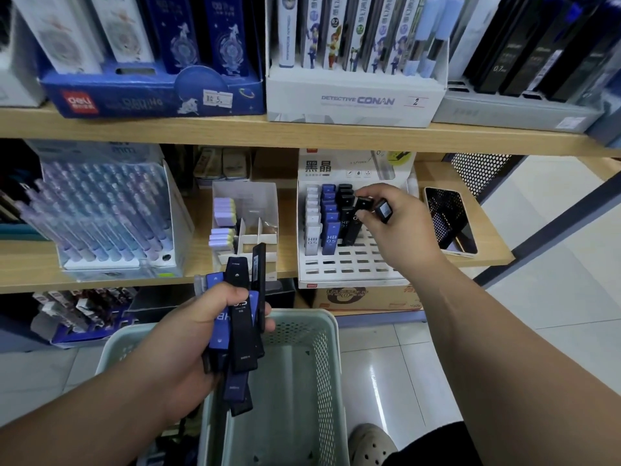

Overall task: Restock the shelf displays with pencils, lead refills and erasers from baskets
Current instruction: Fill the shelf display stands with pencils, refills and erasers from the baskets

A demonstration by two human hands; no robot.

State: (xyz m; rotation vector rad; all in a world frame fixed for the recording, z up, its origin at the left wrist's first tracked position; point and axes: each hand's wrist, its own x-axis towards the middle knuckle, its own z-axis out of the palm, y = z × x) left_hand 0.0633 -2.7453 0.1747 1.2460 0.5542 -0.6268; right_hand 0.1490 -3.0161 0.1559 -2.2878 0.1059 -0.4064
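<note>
My left hand (pixel 188 334) grips a fanned bundle of blue and black lead refill cases (pixel 240 331) above a pale green basket (pixel 322 364). My right hand (pixel 396 227) reaches over the white slotted lead refill display (pixel 353 267) on the lower shelf and pinches two black refill cases (pixel 373 207); one of them points down at a slot beside the black column. White, blue and black refill cases (pixel 327 220) stand in the display's left columns, and its other slots are bare.
A phone (pixel 450 222) lies on the shelf to the right of the display, near the shelf end. Left of it stand an eraser box (pixel 245 216) and a pencil display (pixel 107 210). Upper shelf carries boxed stationery. My shoe (pixel 369 443) is beside the basket.
</note>
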